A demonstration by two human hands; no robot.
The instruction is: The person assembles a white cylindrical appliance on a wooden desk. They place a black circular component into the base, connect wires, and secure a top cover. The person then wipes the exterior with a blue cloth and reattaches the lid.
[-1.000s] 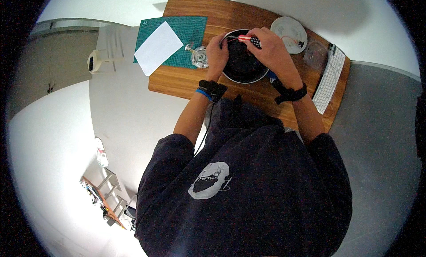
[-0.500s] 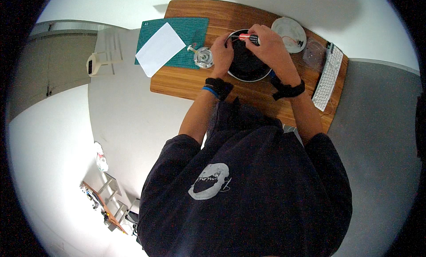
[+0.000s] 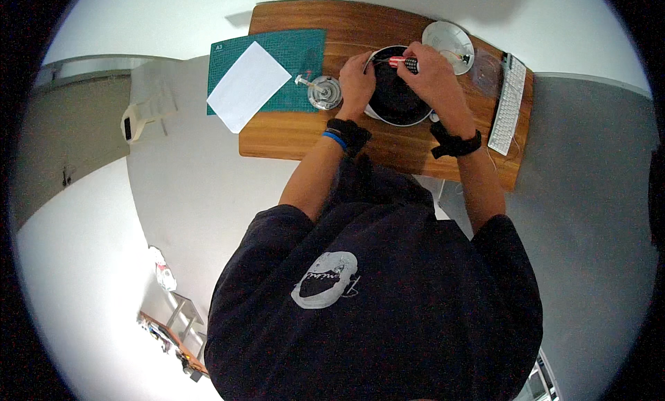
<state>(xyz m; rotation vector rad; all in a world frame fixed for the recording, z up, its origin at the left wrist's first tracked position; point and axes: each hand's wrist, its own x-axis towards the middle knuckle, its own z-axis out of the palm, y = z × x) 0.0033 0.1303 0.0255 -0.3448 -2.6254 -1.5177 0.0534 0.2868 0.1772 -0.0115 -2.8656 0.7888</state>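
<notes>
Now, right hand (image 3: pixel 438 75): pinching a red-and-black tool (image 3: pixel 400 62) over the black bowl (image 3: pixel 405 100) on the desk (image 3: pixel 291 134)
Left hand (image 3: pixel 357 82): at the bowl's rim; grip I cannot tell
Cutting mat (image 3: pixel 305 55): small white corner print (image 3: pixel 219 47)
Shirt (image 3: pixel 415 283): pale lettered emblem (image 3: pixel 324 280)

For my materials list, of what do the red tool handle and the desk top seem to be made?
Tool handle: likely plastic, from its bright red; finish too small to judge. Desk top: wood or wood-look laminate, apparently satin; brown grain shows.
</notes>
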